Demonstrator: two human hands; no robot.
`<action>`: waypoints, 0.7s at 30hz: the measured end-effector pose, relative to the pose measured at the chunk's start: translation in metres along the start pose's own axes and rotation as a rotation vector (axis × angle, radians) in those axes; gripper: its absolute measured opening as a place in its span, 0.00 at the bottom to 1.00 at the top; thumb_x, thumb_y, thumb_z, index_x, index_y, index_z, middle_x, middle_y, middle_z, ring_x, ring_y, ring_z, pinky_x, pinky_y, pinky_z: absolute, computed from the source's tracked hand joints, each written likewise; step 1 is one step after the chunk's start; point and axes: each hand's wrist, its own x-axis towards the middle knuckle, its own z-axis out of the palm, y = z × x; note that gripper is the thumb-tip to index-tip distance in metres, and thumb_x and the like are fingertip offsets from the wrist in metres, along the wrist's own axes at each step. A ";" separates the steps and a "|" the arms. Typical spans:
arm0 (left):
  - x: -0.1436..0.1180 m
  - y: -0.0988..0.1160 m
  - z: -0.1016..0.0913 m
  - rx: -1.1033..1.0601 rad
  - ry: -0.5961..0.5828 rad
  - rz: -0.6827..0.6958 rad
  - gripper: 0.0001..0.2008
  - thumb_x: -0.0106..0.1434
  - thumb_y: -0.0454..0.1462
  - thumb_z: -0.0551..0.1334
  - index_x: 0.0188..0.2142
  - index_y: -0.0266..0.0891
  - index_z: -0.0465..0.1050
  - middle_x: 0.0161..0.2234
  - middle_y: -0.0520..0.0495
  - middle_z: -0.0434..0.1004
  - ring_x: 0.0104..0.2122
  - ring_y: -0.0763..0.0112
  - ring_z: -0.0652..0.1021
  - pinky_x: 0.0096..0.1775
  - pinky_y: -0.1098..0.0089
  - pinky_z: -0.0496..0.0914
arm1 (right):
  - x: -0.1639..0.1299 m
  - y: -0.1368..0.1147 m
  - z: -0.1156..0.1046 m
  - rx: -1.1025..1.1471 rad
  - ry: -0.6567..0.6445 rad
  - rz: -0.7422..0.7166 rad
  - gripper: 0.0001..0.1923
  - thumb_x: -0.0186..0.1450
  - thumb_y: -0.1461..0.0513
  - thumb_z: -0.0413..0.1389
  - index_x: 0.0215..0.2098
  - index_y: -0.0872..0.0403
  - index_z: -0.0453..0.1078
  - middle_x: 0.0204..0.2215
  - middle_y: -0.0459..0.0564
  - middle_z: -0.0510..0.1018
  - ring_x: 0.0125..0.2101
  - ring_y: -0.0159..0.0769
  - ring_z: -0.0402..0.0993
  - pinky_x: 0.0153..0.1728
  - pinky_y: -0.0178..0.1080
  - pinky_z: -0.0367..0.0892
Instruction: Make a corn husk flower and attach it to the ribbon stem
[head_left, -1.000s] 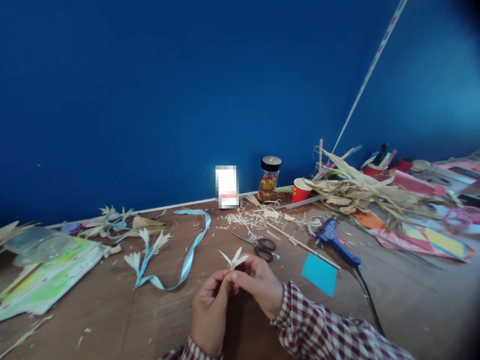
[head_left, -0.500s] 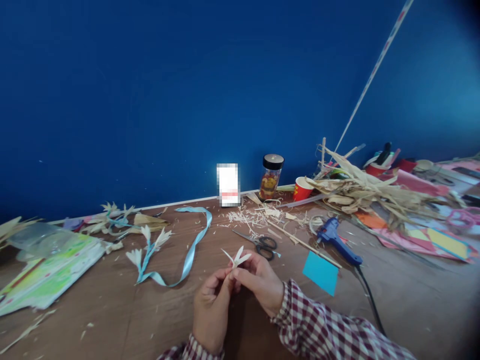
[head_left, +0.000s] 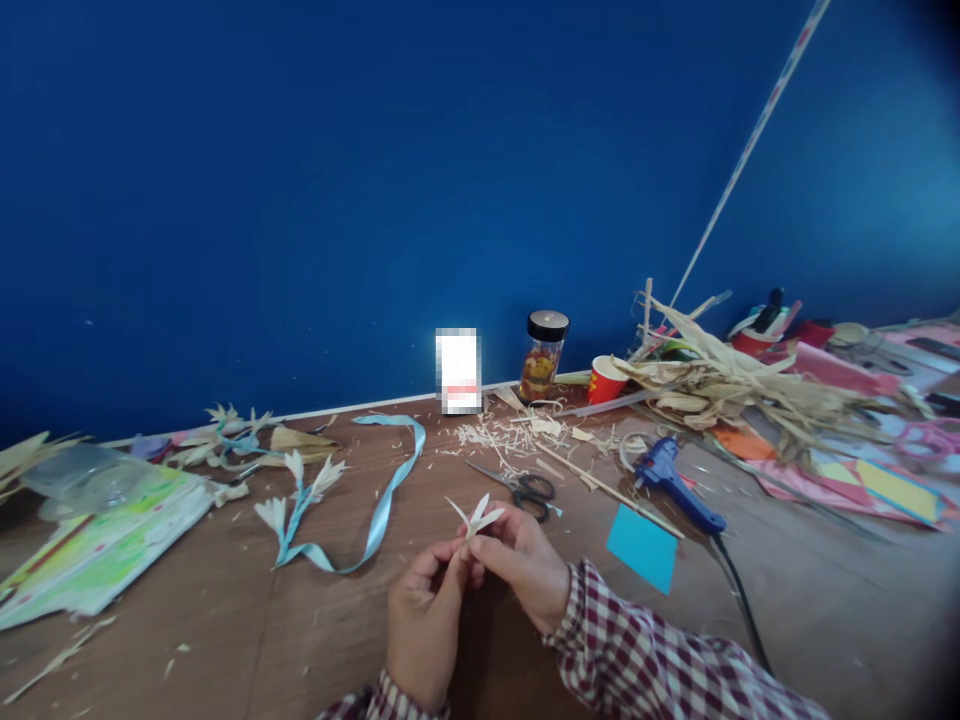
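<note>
Between my fingertips is a small pale flower (head_left: 478, 518) with narrow pointed petals, seemingly of corn husk. My left hand (head_left: 429, 610) pinches it from below, where its base is hidden by the fingers. My right hand (head_left: 523, 560) closes on it from the right, thumb against the petals' foot. Just beyond the hands lie scissors (head_left: 529, 492) with black handles. To the left rests a blue-wrapped stem with several pale flowers (head_left: 296, 505), and a light blue ribbon (head_left: 384, 510) trails from it.
A blue glue gun (head_left: 679, 487) with a cable lies right, beside a blue paper square (head_left: 643, 548) and a thin stick (head_left: 611, 488). Behind are pale clippings (head_left: 499, 437), a lidded jar (head_left: 543, 360), a red paper cup (head_left: 606, 380) and dry husks (head_left: 720, 385). A painted sheet (head_left: 112, 545) lies left.
Both hands keep their pinch on the flower and have barely moved. The view has shifted very slightly.
</note>
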 end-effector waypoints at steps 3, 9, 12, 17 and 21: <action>0.000 0.001 -0.001 0.021 -0.017 0.018 0.09 0.54 0.40 0.61 0.29 0.35 0.74 0.21 0.52 0.71 0.24 0.74 0.69 0.28 0.75 0.64 | 0.001 0.001 0.000 -0.025 0.010 -0.005 0.10 0.51 0.60 0.59 0.27 0.58 0.64 0.17 0.42 0.69 0.16 0.25 0.64 0.19 0.31 0.61; 0.002 -0.002 0.001 -0.101 -0.033 -0.029 0.09 0.53 0.39 0.62 0.29 0.34 0.74 0.21 0.52 0.71 0.24 0.76 0.69 0.28 0.76 0.65 | 0.001 -0.001 0.000 -0.022 0.007 0.006 0.10 0.52 0.60 0.59 0.27 0.57 0.64 0.17 0.41 0.68 0.16 0.24 0.63 0.19 0.30 0.61; 0.005 -0.002 0.003 -0.291 -0.007 -0.124 0.09 0.51 0.39 0.64 0.30 0.34 0.74 0.21 0.52 0.70 0.23 0.78 0.70 0.27 0.78 0.66 | -0.001 -0.002 0.000 0.001 0.010 0.021 0.11 0.51 0.61 0.60 0.29 0.57 0.64 0.22 0.43 0.70 0.19 0.24 0.64 0.21 0.30 0.62; 0.008 0.007 0.004 -0.476 -0.050 -0.299 0.08 0.48 0.36 0.67 0.28 0.34 0.73 0.22 0.53 0.70 0.19 0.84 0.68 0.22 0.82 0.66 | -0.002 -0.005 -0.003 -0.009 0.032 -0.007 0.10 0.52 0.63 0.58 0.33 0.57 0.66 0.29 0.46 0.71 0.26 0.26 0.67 0.29 0.32 0.63; 0.008 0.010 0.002 -0.471 -0.119 -0.360 0.08 0.49 0.36 0.67 0.28 0.33 0.73 0.22 0.53 0.70 0.18 0.85 0.68 0.19 0.84 0.66 | 0.000 -0.007 -0.008 -0.047 0.000 -0.020 0.11 0.54 0.62 0.57 0.35 0.57 0.66 0.27 0.45 0.71 0.23 0.25 0.65 0.27 0.31 0.61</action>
